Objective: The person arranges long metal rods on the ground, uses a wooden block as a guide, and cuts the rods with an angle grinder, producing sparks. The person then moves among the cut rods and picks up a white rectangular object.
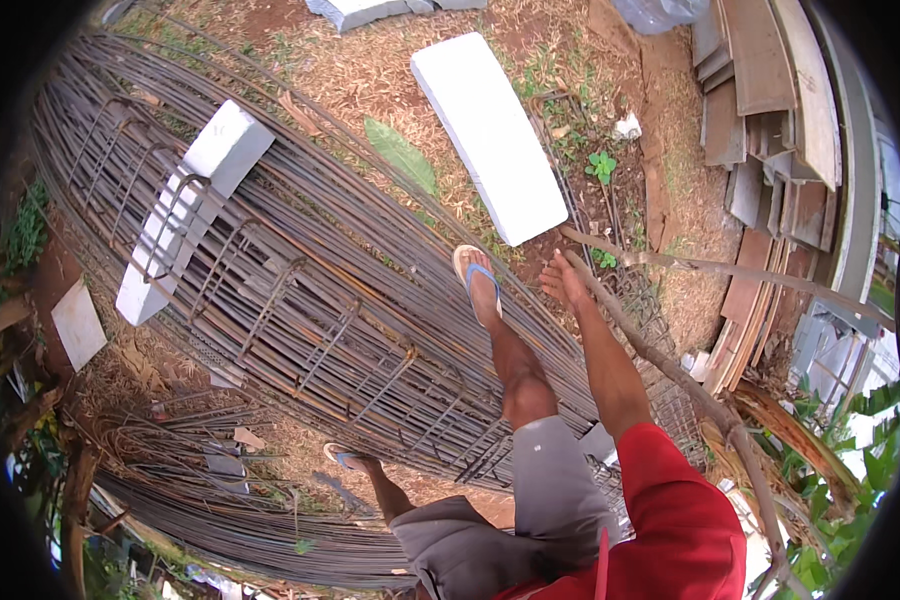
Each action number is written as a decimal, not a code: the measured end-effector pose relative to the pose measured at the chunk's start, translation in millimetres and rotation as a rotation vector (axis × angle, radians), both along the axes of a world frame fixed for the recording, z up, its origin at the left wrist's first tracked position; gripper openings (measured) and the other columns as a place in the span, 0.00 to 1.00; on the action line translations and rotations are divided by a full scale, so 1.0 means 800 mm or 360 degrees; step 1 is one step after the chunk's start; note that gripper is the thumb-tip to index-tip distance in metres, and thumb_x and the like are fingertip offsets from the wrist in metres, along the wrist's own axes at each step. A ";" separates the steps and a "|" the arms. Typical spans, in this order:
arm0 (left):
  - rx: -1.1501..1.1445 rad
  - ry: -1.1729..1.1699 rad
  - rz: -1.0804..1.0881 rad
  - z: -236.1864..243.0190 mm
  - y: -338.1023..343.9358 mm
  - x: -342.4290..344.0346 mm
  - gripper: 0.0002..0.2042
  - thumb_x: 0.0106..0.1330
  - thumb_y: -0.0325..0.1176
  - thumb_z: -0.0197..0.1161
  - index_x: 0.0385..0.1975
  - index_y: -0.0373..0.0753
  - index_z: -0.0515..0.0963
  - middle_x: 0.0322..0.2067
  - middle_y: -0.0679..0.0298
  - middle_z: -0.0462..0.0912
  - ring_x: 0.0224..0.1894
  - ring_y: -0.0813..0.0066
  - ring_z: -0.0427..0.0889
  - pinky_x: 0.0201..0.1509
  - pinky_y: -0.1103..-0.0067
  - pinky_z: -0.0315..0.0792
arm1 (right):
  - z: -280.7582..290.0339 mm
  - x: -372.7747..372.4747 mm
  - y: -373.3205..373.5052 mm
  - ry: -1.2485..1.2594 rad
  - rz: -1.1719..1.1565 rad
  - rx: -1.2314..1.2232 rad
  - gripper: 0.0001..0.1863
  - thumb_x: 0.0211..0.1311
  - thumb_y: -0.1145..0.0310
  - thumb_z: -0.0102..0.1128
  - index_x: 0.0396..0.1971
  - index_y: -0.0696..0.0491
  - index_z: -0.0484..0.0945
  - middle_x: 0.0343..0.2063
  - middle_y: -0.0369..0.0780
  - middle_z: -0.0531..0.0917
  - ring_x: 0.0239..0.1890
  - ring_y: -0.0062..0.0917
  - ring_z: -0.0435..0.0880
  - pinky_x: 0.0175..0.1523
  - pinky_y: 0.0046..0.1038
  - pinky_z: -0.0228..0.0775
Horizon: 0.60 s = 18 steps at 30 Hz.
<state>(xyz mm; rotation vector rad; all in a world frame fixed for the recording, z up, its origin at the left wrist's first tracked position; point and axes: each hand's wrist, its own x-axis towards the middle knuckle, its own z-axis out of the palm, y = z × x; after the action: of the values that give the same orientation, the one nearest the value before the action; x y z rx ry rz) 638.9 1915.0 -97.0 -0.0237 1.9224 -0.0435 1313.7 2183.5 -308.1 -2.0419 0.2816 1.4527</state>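
Note:
My right hand [566, 284] reaches forward from a red sleeve, its fingers apart and holding nothing. Just beyond it lies a long white rectangular block [490, 140] on the dry grass; a small gap seems to separate the fingertips from its near end. Right beside the hand runs a bare tree branch [670, 372]; whether the hand touches it, I cannot tell. My left hand is out of view. One sandalled foot [480, 285] rests on a bundle of steel bars, the other [346, 457] is on the ground behind it.
Long rusty steel bars [370, 270] stretch across the left, with a tied rebar cage [260, 285] on top and another white block [198, 205] lodged among its rings. More bars [270, 535] lie at lower left. Stacked wooden boards [770, 60] stand at right, near a second branch [740, 270].

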 end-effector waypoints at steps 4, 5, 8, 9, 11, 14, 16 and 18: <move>-0.0106 0.0067 -0.0247 -0.038 0.075 0.029 0.10 0.74 0.43 0.58 0.48 0.48 0.80 0.32 0.70 0.79 0.26 0.76 0.73 0.30 0.76 0.69 | -0.117 0.024 0.012 0.0053 -0.0473 0.0112 0.59 0.70 0.31 0.57 0.80 0.63 0.46 0.77 0.54 0.59 0.77 0.44 0.64 0.78 0.45 0.59; -0.0133 0.0067 -0.0301 -0.056 0.091 0.036 0.10 0.74 0.43 0.58 0.48 0.48 0.80 0.32 0.69 0.80 0.26 0.76 0.74 0.30 0.76 0.69 | -0.144 0.037 0.020 0.0055 -0.0586 0.0235 0.61 0.67 0.31 0.62 0.81 0.61 0.44 0.78 0.55 0.56 0.80 0.44 0.58 0.81 0.49 0.53; -0.0236 0.0110 -0.0408 -0.074 0.118 0.050 0.11 0.74 0.43 0.58 0.49 0.47 0.81 0.33 0.68 0.81 0.27 0.75 0.75 0.31 0.75 0.71 | -0.211 0.047 0.027 -0.0034 -0.0943 0.0389 0.63 0.63 0.32 0.67 0.82 0.58 0.45 0.78 0.54 0.57 0.81 0.43 0.55 0.82 0.54 0.47; -0.0257 0.0116 -0.0439 -0.087 0.125 0.054 0.11 0.74 0.42 0.58 0.49 0.47 0.81 0.34 0.68 0.81 0.28 0.75 0.76 0.32 0.75 0.71 | -0.229 0.055 0.034 0.0005 -0.0993 0.0492 0.60 0.60 0.38 0.71 0.81 0.55 0.50 0.77 0.51 0.61 0.80 0.43 0.55 0.81 0.55 0.46; -0.0288 0.0121 -0.0465 -0.104 0.130 0.060 0.12 0.74 0.42 0.58 0.49 0.46 0.81 0.34 0.67 0.82 0.28 0.74 0.77 0.33 0.75 0.72 | -0.254 0.058 0.042 -0.0023 -0.1070 0.0585 0.55 0.61 0.42 0.72 0.80 0.54 0.54 0.75 0.48 0.64 0.78 0.43 0.59 0.80 0.54 0.49; -0.0283 0.0127 -0.0412 -0.102 0.113 0.074 0.12 0.74 0.42 0.58 0.50 0.46 0.81 0.35 0.66 0.83 0.30 0.73 0.78 0.34 0.74 0.74 | -0.266 0.053 0.060 -0.0036 -0.1179 0.0710 0.48 0.61 0.50 0.73 0.76 0.52 0.61 0.70 0.42 0.71 0.73 0.40 0.66 0.78 0.50 0.54; -0.0277 0.0139 -0.0378 -0.081 0.106 0.073 0.13 0.74 0.42 0.58 0.51 0.45 0.81 0.36 0.66 0.83 0.30 0.73 0.79 0.35 0.73 0.75 | -0.271 0.059 0.048 0.0025 -0.1232 0.0775 0.42 0.62 0.53 0.72 0.73 0.52 0.67 0.66 0.40 0.78 0.69 0.40 0.73 0.75 0.48 0.61; -0.0276 0.0154 -0.0385 -0.053 0.101 0.058 0.13 0.74 0.42 0.58 0.51 0.45 0.81 0.37 0.65 0.84 0.31 0.73 0.80 0.36 0.73 0.76 | -0.262 0.065 0.024 0.0232 -0.1255 0.0846 0.38 0.66 0.51 0.67 0.71 0.53 0.68 0.63 0.40 0.80 0.67 0.39 0.76 0.72 0.46 0.65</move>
<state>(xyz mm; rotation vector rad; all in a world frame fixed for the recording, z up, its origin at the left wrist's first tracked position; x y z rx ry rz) 685.5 1995.6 -139.3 0.0925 2.0046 -0.3773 1366.0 2203.1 -517.7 -1.1881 0.6043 1.0195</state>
